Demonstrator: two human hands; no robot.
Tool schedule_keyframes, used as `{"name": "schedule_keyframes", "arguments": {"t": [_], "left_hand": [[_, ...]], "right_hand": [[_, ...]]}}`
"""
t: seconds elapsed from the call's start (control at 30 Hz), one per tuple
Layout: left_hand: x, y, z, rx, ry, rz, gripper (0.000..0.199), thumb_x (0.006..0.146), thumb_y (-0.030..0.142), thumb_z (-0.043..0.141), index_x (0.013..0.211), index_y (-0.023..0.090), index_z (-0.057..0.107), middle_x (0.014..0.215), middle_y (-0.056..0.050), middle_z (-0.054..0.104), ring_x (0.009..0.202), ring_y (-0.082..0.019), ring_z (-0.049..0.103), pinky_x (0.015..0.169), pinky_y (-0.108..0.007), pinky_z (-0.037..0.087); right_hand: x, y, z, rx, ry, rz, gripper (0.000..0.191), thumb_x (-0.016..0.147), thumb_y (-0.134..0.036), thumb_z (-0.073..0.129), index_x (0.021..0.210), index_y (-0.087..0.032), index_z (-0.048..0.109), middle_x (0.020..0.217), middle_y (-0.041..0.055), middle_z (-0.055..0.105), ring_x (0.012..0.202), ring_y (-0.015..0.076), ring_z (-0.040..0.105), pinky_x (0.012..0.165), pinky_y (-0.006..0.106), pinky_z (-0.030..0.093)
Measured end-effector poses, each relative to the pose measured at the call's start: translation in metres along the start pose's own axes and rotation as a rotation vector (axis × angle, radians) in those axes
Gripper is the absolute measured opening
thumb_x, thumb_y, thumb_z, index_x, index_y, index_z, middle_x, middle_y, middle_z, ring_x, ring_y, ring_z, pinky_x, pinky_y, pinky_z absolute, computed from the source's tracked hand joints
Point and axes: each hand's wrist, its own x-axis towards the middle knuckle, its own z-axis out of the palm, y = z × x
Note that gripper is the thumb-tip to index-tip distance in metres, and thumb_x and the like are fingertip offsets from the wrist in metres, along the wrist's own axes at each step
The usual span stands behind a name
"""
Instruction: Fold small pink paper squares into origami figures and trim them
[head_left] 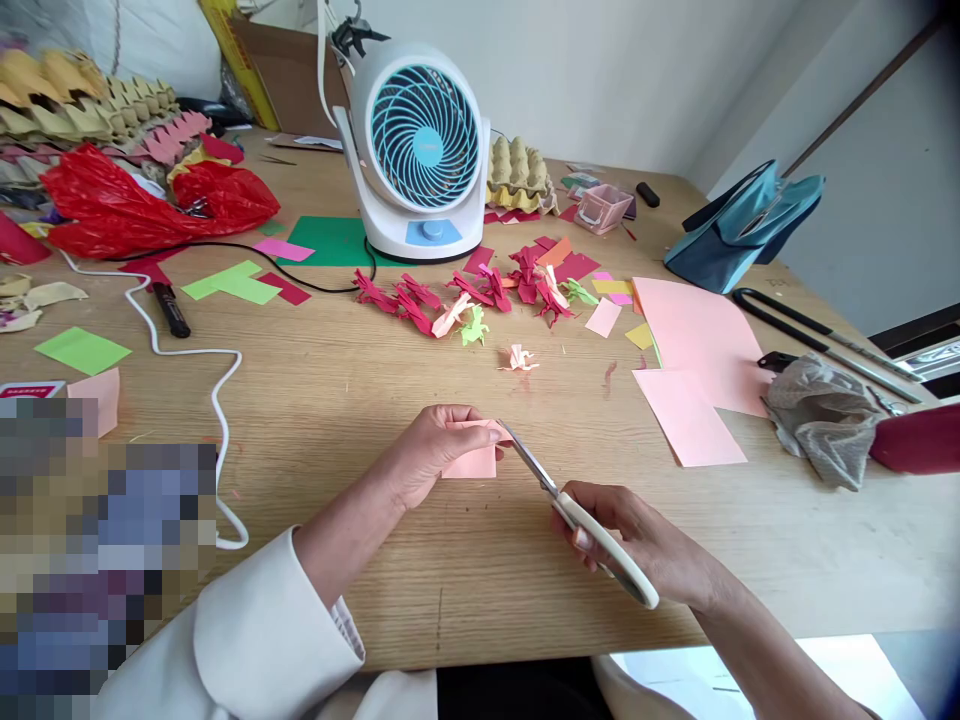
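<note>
Between the thumb and fingers of my left hand (442, 445) is a small piece of pale pink paper (471, 463), its lower part hanging below the thumb. My right hand (630, 540) grips white-handled scissors (574, 515). Their blades point up and left, and the tips meet the paper's right end beside my left fingertips. Whether the blades are cutting through it, I cannot tell. Just beyond lies a pale pink folded paper figure (519, 358). Farther back is a cluster of folded figures in dark red, pink and green, including a green one (474, 326).
A white fan (427, 150) stands at the back. Large pink sheets (697, 340) lie right, near a blue bag (746, 215) and crumpled grey cloth (821, 415). At left are a white cable (217, 385), a black marker (171, 310) and a red plastic bag (150, 205).
</note>
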Motion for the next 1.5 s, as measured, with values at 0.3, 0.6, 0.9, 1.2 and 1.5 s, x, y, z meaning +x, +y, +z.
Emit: {"name": "schedule_keyframes", "arguments": {"t": [0.3, 0.6, 0.9, 1.2, 1.5], "left_hand": [[-0.0004, 0.0013, 0.0002, 0.029, -0.010, -0.024, 0.021, 0.053, 0.029, 0.080, 0.061, 0.012, 0.071, 0.070, -0.006, 0.073, 0.071, -0.017, 0.067, 0.061, -0.022, 0.045], [0.0024, -0.0012, -0.0016, 0.065, 0.001, -0.028, 0.015, 0.056, 0.025, 0.079, 0.060, 0.013, 0.071, 0.066, -0.005, 0.073, 0.069, -0.017, 0.067, 0.062, -0.023, 0.045], [0.0023, -0.0018, -0.0028, 0.048, 0.002, -0.042, 0.017, 0.054, 0.026, 0.079, 0.057, 0.013, 0.068, 0.067, -0.006, 0.073, 0.069, -0.018, 0.068, 0.065, -0.025, 0.047], [0.0017, -0.0006, -0.0015, 0.030, 0.009, -0.070, 0.020, 0.054, 0.027, 0.081, 0.059, 0.013, 0.068, 0.067, -0.006, 0.072, 0.069, -0.017, 0.066, 0.063, -0.025, 0.046], [0.0006, 0.0001, -0.0013, 0.048, -0.009, -0.049, 0.021, 0.056, 0.029, 0.081, 0.065, 0.012, 0.073, 0.071, -0.006, 0.072, 0.071, -0.015, 0.063, 0.063, -0.023, 0.044]], "right_hand": [[-0.0027, 0.0039, 0.0011, -0.022, 0.034, 0.005, 0.026, 0.086, -0.041, 0.060, 0.081, -0.016, 0.057, 0.073, 0.0001, 0.051, 0.067, 0.0125, 0.047, 0.060, 0.024, 0.039], [-0.0034, 0.0005, 0.0007, -0.038, 0.047, 0.036, 0.024, 0.085, -0.039, 0.058, 0.078, -0.016, 0.057, 0.069, -0.0006, 0.050, 0.063, 0.0114, 0.046, 0.057, 0.024, 0.039], [-0.0031, 0.0008, 0.0005, -0.032, 0.065, 0.046, 0.027, 0.085, -0.041, 0.059, 0.076, -0.016, 0.056, 0.068, -0.0014, 0.048, 0.062, 0.0109, 0.045, 0.056, 0.023, 0.038], [-0.0041, 0.0012, 0.0025, -0.021, 0.093, 0.033, 0.026, 0.084, -0.042, 0.060, 0.076, -0.017, 0.058, 0.066, -0.0005, 0.051, 0.060, 0.0117, 0.046, 0.053, 0.024, 0.037], [-0.0029, 0.0066, 0.0031, -0.134, 0.157, 0.000, 0.030, 0.089, -0.044, 0.056, 0.076, -0.017, 0.058, 0.065, -0.0018, 0.050, 0.060, 0.0112, 0.044, 0.054, 0.025, 0.033]]}}
